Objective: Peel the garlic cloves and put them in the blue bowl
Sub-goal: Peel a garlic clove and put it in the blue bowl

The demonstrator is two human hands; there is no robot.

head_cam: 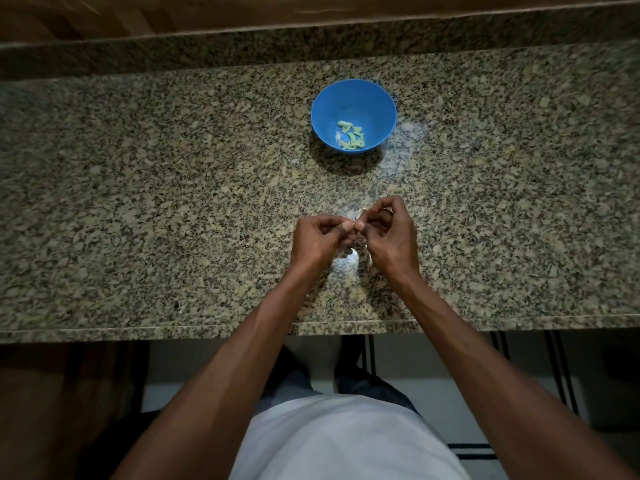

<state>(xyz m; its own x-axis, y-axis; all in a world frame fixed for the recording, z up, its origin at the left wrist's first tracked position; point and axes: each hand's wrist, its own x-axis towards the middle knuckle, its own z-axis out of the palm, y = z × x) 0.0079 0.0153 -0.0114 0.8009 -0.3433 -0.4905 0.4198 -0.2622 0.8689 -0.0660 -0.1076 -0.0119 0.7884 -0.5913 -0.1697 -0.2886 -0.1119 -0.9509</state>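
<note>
A blue bowl (353, 95) stands on the granite counter, holding several pale peeled garlic cloves (351, 134) at its bottom. Closer to me, my left hand (317, 240) and my right hand (389, 233) meet fingertip to fingertip above the counter. Both pinch a small garlic clove (356, 226) between them; it is mostly hidden by the fingers. A thin bit of skin sticks up from the clove near my right fingers. Pale garlic scraps (349, 252) lie on the counter just under my hands.
The speckled granite counter (173, 202) stretches wide to both sides, with a raised granite backsplash (311, 39) behind the bowl. Its front edge (173, 329) runs just below my forearms.
</note>
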